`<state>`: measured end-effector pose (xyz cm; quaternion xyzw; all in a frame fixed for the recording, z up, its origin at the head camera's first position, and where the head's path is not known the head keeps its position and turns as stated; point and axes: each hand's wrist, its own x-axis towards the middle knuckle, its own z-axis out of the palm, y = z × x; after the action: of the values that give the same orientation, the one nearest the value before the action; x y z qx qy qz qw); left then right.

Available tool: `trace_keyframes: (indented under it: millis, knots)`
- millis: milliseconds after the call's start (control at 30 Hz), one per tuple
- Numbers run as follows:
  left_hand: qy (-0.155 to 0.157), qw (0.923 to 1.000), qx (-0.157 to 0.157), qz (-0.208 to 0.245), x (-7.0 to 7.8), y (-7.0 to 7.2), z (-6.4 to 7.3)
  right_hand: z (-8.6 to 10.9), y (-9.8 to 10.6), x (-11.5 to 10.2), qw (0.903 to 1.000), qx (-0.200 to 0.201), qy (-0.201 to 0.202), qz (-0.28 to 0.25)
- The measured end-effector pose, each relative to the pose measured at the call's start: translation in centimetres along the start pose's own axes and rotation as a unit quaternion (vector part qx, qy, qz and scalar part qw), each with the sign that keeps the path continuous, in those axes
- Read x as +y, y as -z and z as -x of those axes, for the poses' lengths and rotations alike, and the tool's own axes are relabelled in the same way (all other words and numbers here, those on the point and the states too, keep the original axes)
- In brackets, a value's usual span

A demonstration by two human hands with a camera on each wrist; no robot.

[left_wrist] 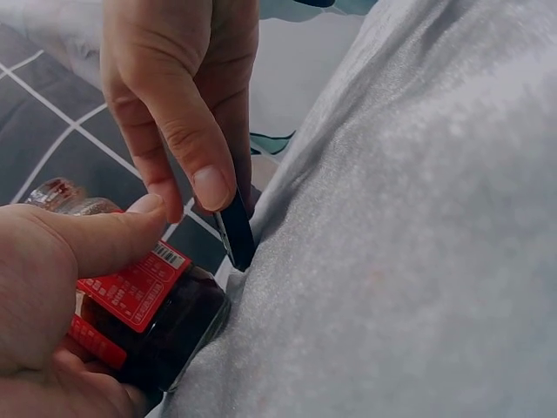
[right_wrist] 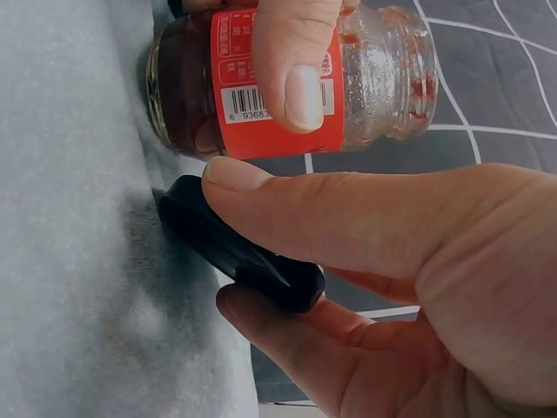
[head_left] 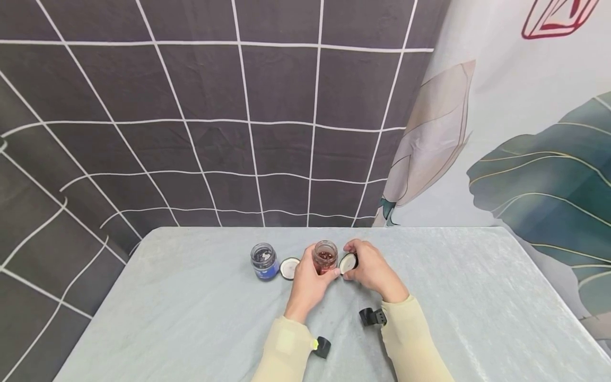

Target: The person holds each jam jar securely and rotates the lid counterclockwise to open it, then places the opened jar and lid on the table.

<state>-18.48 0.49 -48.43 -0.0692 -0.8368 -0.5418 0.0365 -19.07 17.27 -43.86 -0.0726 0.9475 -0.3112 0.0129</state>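
Note:
My left hand (head_left: pixel 305 284) grips a glass jar (right_wrist: pixel 383 83) with a red label and dark red contents, standing on the table with its mouth uncovered. The thumb lies across the label in the right wrist view. Just right of the jar, my right hand (head_left: pixel 376 271) pinches a black lid (right_wrist: pixel 231 244) between thumb and fingers. That lid is tilted, its white inside facing up and toward the jar in the head view, and its lower edge is at the cloth. Left of my left hand, a second lid (head_left: pixel 289 269) lies white side up beside an uncapped blue-labelled jar (head_left: pixel 265 263).
A pale grey cloth covers the table (head_left: pixel 191 318). Behind it hangs a dark curtain (head_left: pixel 205 90) with white grid lines, and a leaf-patterned white curtain (head_left: pixel 501 95) is at the right. Small black wrist cameras sit at both cuffs.

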Motion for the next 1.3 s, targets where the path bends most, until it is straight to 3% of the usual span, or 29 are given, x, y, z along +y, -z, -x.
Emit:
trace_keyframes:
  millis: [767, 1300]
  knots:
    - [0.008, 0.9999, -0.006, 0.011, 0.1, 0.06, -0.17, -0.31, -0.41, 0.28, 0.9989, -0.012, -0.025, 0.038]
    - [0.012, 0.9999, -0.011, 0.004, 0.02, 0.04, -0.15, -0.05, -0.82, -0.04, 0.998, -0.025, -0.015, 0.056]
